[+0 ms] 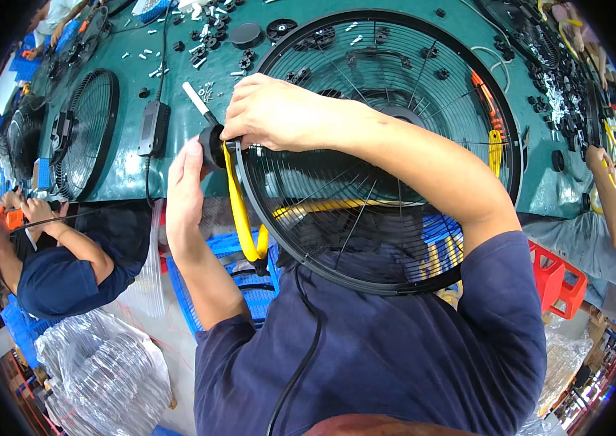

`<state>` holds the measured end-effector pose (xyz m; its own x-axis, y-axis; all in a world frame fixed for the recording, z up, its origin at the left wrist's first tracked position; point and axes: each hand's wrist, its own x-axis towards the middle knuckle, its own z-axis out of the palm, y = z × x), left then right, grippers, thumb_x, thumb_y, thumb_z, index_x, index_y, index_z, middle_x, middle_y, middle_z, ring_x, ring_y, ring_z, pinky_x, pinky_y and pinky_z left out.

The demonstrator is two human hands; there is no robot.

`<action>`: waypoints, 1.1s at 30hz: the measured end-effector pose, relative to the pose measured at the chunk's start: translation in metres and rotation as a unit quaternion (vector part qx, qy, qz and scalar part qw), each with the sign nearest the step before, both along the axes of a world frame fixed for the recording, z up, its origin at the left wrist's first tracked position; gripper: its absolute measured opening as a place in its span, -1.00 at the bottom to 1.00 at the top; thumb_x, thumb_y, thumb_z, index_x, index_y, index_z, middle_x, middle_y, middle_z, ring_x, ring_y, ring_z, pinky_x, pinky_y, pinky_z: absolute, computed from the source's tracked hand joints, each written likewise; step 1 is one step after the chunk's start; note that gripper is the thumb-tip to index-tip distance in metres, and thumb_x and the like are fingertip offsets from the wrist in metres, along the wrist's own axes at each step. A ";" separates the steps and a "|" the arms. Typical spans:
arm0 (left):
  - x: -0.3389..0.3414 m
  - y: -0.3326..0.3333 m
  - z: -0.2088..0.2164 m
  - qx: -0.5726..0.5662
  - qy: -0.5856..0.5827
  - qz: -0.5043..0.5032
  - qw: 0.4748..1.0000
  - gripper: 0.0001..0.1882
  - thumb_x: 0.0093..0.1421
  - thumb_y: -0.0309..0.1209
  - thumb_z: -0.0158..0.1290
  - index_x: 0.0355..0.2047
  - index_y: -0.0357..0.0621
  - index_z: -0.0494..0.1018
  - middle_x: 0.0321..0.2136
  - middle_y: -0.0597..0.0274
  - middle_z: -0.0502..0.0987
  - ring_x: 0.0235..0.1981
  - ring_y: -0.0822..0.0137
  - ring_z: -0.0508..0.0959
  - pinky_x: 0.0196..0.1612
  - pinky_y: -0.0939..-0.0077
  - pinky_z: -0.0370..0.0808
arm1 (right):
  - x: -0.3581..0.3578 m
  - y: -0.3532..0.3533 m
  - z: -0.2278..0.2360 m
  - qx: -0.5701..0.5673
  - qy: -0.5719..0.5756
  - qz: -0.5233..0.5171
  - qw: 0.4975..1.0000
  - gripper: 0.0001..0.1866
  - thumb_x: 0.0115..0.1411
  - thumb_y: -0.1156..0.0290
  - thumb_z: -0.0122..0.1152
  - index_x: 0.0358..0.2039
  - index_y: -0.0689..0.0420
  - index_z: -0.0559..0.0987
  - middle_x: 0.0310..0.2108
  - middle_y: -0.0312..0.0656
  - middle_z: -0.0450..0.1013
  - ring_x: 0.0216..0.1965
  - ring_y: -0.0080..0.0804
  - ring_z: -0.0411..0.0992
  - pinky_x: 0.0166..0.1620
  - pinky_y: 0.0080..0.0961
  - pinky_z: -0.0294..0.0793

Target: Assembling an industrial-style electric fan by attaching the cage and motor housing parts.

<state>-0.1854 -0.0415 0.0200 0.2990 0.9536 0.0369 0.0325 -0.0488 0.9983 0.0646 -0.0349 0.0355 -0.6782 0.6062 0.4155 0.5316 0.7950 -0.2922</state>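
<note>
the black fan cage (366,174) overhung the near edge of the tabletop (130,174). the right hand (268,112) curled at the cage's rim by a yellow strap (238,211), what it pinched unclear. the left hand (186,185) touched a black fitting (211,147), its grip partly hidden, impossible to tell.

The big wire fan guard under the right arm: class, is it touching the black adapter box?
Apart: the head view shows green tabletop between the fan guard and the adapter box.

The right forearm (424,156) hides part of the black fan guard (407,110).
</note>
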 end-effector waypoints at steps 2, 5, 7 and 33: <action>0.002 0.005 0.002 0.058 -0.021 -0.109 0.992 -0.49 0.36 -0.24 0.07 0.18 -0.38 0.38 0.17 0.03 0.47 0.22 0.26 0.42 0.31 0.32 0.27 | 0.002 0.000 0.000 0.007 0.011 0.003 1.000 -0.68 0.09 0.36 0.36 -0.11 0.08 0.68 -0.19 -0.22 0.58 0.04 -0.25 0.48 0.27 -0.20 0.28; 0.002 0.011 0.007 0.068 -0.118 -0.105 0.985 -0.45 0.38 -0.26 0.02 0.25 -0.39 0.30 0.23 -0.11 0.43 0.31 0.14 0.37 0.39 0.26 0.19 | 0.004 0.000 0.000 -0.005 0.014 0.007 1.000 -0.68 0.10 0.36 0.35 -0.10 0.08 0.68 -0.18 -0.23 0.58 0.04 -0.27 0.48 0.27 -0.20 0.28; 0.001 0.012 0.009 -0.035 0.035 -0.022 0.999 -0.50 0.49 -0.15 -0.11 0.22 -0.30 0.37 0.11 0.09 0.51 0.09 0.32 0.48 0.23 0.40 0.33 | 0.004 0.000 0.000 -0.003 0.011 0.016 1.000 -0.68 0.10 0.36 0.35 -0.10 0.08 0.68 -0.19 -0.23 0.58 0.04 -0.27 0.48 0.27 -0.20 0.27; -0.004 0.023 0.008 -0.071 0.134 -0.126 0.980 -0.48 0.38 -0.28 0.07 0.23 -0.32 0.33 0.20 0.00 0.45 0.24 0.20 0.44 0.31 0.29 0.29 | 0.004 -0.001 0.002 -0.009 0.021 0.020 1.000 -0.69 0.10 0.37 0.35 -0.11 0.09 0.68 -0.17 -0.24 0.58 0.02 -0.28 0.48 0.30 -0.19 0.25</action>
<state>-0.1895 -0.0183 0.0283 0.5065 0.8380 -0.2032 0.2987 0.0505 0.9530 0.0687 -0.0357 0.0374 -0.6844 0.5863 0.4334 0.4863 0.8100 -0.3277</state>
